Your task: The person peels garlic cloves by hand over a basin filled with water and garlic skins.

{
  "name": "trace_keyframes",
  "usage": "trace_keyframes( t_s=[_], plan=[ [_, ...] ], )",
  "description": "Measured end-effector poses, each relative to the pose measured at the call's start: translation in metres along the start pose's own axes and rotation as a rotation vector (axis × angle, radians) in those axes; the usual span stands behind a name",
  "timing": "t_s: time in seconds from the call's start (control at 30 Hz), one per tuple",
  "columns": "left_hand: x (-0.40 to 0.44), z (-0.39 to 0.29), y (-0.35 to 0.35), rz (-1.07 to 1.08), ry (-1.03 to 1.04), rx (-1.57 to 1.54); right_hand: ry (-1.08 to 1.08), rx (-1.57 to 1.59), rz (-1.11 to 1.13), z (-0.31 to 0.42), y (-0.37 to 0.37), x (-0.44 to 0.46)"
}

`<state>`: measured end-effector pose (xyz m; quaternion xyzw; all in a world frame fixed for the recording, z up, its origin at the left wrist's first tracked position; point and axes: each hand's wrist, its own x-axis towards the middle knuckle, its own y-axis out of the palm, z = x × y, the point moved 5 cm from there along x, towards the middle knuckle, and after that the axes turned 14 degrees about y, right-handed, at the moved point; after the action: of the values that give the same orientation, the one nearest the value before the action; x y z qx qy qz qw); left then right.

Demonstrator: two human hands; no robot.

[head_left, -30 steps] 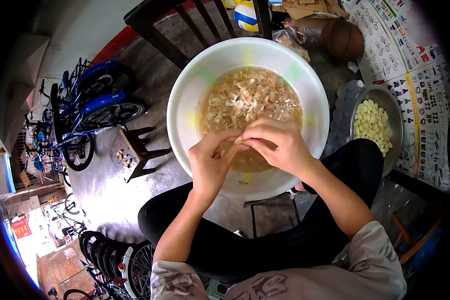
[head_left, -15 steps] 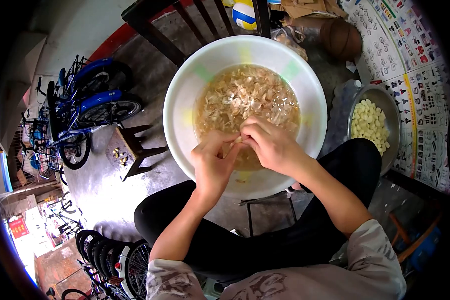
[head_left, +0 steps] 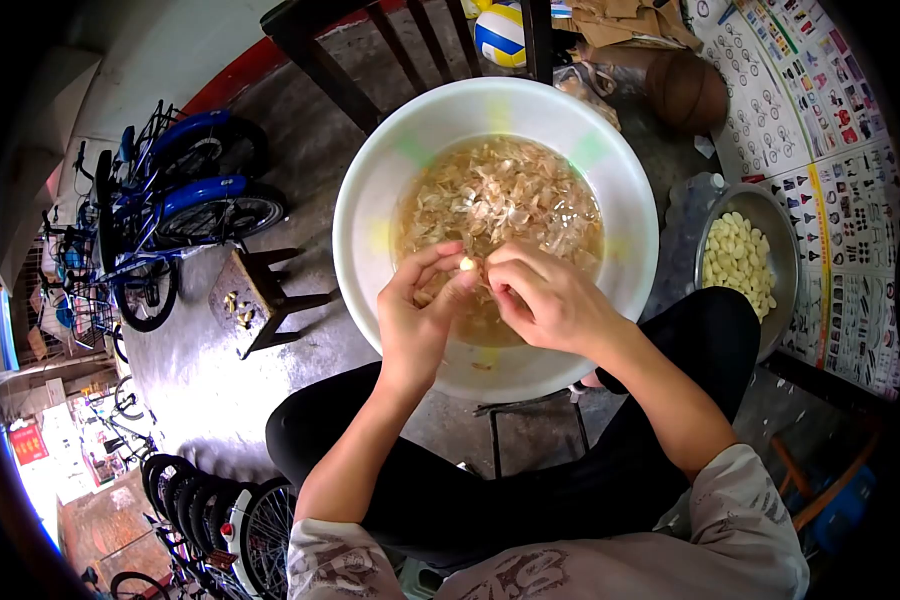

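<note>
A garlic clove [head_left: 467,264] with a pale, bare tip shows between the thumb and fingers of my left hand [head_left: 417,305]. Close beside it, my right hand [head_left: 542,300] is closed in a pinch at the clove's side; what its fingertips hold is too small to make out. Both hands are over a large white basin [head_left: 370,200]. Brownish water with many papery garlic skins [head_left: 510,190] fills the basin's bottom. To the right, a metal bowl [head_left: 785,235] holds a heap of peeled garlic cloves [head_left: 738,258].
A dark wooden chair [head_left: 370,60] stands behind the basin. A small wooden stool [head_left: 270,295] is at the left, with blue bicycles [head_left: 200,180] beyond. A volleyball [head_left: 500,35] and a basketball [head_left: 687,90] lie at the back. Printed sheets [head_left: 820,150] cover the right side.
My hands have drawn slightly apart, and the pale clove tip now shows in my left fingers. The view has shifted a little.
</note>
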<state>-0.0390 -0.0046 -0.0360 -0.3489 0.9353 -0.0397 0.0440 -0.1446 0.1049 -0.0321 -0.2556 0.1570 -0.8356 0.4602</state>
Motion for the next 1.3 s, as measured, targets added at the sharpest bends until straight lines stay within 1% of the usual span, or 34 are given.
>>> trace_keyframes(
  t_s=[0.03, 0.07, 0.13, 0.17, 0.2, 0.23, 0.27, 0.3, 0.33, 0.37, 0.43, 0.5, 0.57, 0.6, 0.67, 0.7, 0.77, 0.8, 0.87, 0.9, 0.93, 0.97, 1.03, 1.1, 1.17, 1.2, 1.27, 1.3],
  plan=[
    [-0.001, 0.003, -0.001, -0.05, -0.084, -0.083, 0.0, 0.001, 0.001, 0.001, 0.0, -0.001],
    [-0.001, 0.007, -0.003, -0.049, -0.085, -0.083, 0.0, 0.035, 0.018, 0.002, 0.001, -0.002],
    [-0.001, 0.02, -0.007, -0.099, -0.174, -0.43, 0.001, 0.069, 0.034, 0.002, -0.001, -0.004],
    [-0.001, 0.022, -0.007, -0.099, -0.175, -0.429, 0.087, 0.154, 0.102, -0.003, -0.001, -0.004],
    [0.0, 0.021, -0.006, -0.132, -0.217, -0.495, 0.173, 0.239, 0.17, -0.008, 0.0, -0.004],
    [0.001, 0.021, -0.005, -0.165, -0.257, -0.561, 0.173, 0.24, 0.171, -0.009, -0.001, -0.004],
    [0.0, 0.024, -0.006, -0.165, -0.257, -0.56, 0.216, 0.109, 0.102, -0.012, -0.004, -0.002],
    [-0.002, 0.027, -0.007, -0.119, -0.241, -0.588, 0.258, -0.022, 0.033, -0.016, -0.007, 0.0],
    [-0.002, 0.029, -0.005, -0.071, -0.224, -0.616, 0.196, -0.162, -0.012, -0.021, -0.007, -0.002],
    [-0.003, 0.029, -0.004, -0.068, -0.227, -0.616, 0.136, -0.301, -0.066, -0.027, -0.007, -0.004],
    [-0.004, 0.026, 0.0, -0.053, -0.221, -0.568, 0.345, -0.127, 0.029, -0.037, -0.004, -0.008],
    [-0.003, 0.023, 0.004, -0.051, -0.244, -0.534, 0.326, -0.074, 0.002, -0.028, -0.008, -0.004],
    [-0.004, 0.023, 0.004, -0.048, -0.273, -0.497, 0.402, 0.039, 0.063, -0.027, -0.006, -0.004],
    [-0.003, 0.024, 0.006, -0.034, -0.284, -0.521, 0.407, 0.038, 0.062, -0.026, -0.006, -0.004],
    [-0.003, 0.026, 0.009, -0.017, -0.293, -0.547, 0.486, 0.288, 0.094, -0.028, -0.005, -0.004],
    [-0.003, 0.027, 0.009, -0.03, -0.297, -0.574, 0.485, 0.287, 0.092, -0.028, -0.002, -0.004],
    [-0.006, 0.035, 0.006, -0.043, -0.304, -0.599, 0.589, 0.543, 0.01, -0.033, 0.005, -0.007],
    [-0.005, 0.037, 0.004, 0.012, -0.277, -0.629, 0.591, 0.543, 0.009, -0.029, 0.006, -0.006],
    [-0.005, 0.037, 0.008, 0.069, -0.249, -0.661, 0.858, 0.939, 0.059, -0.032, 0.015, -0.009],
    [-0.003, 0.025, 0.012, 0.054, -0.174, -0.449, 0.858, 0.939, 0.059, -0.032, 0.015, -0.008],
    [-0.001, 0.016, 0.012, 0.038, -0.1, -0.236, 0.912, 0.96, 0.064, -0.034, 0.016, -0.009],
    [-0.002, 0.02, 0.013, 0.039, -0.102, -0.235, 0.966, 0.982, 0.069, -0.036, 0.017, -0.01],
    [0.002, 0.013, 0.017, 0.148, 0.176, -0.034, 0.963, 0.994, 0.025, -0.04, 0.018, -0.012],
    [0.001, 0.006, 0.019, 0.139, 0.148, 0.017, 0.958, 1.005, -0.017, -0.044, 0.02, -0.013],
    [0.0, 0.005, 0.019, 0.128, 0.119, 0.069, 0.767, 0.882, -0.089, -0.04, 0.016, -0.012],
    [-0.001, 0.009, 0.016, 0.094, 0.084, 0.069, 0.768, 0.883, -0.09, -0.041, 0.018, -0.014],
    [-0.002, 0.013, 0.014, 0.065, 0.048, 0.068, 0.678, 0.782, -0.126, -0.039, 0.016, -0.015],
    [-0.003, 0.017, 0.012, 0.03, -0.011, 0.084, 0.678, 0.783, -0.128, -0.038, 0.015, -0.014]
  ],
)
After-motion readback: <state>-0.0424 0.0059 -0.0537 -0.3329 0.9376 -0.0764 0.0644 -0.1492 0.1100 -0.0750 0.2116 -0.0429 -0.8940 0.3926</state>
